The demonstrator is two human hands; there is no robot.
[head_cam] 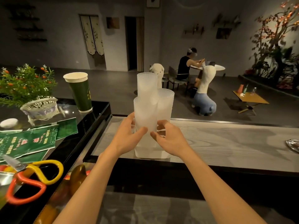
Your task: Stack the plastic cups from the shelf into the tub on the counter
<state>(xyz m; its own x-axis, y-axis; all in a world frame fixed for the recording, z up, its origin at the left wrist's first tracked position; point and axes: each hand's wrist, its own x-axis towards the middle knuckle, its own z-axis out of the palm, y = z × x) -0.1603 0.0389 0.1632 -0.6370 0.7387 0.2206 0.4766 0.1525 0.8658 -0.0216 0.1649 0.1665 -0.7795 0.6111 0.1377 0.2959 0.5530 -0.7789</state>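
Both my bare forearms reach forward and converge on the white tub [152, 153], which stands at the near edge of the grey wood-grain surface [226, 143]. Three stacks of frosted plastic cups stand upright in the tub, pressed close together: the front stack [145, 113], the rear stack [146, 84], which rises highest, and the right stack [166, 101]. My left hand [129, 135] is closed round the front stack from the left, thumb laid across its near face, fingers wrapped behind its left side. My right hand [168, 139] mirrors it, thumb tip set on the front stack's lower right, fingers curled in where the front and right stacks meet; whether those fingers also touch the right stack I cannot tell. The palms face each other. On the black surface [97, 110] to my left stand a green paper cup [79, 92] and a plant [24, 84] in a white basket, with green packets [32, 139] and scissors [41, 178] nearer me
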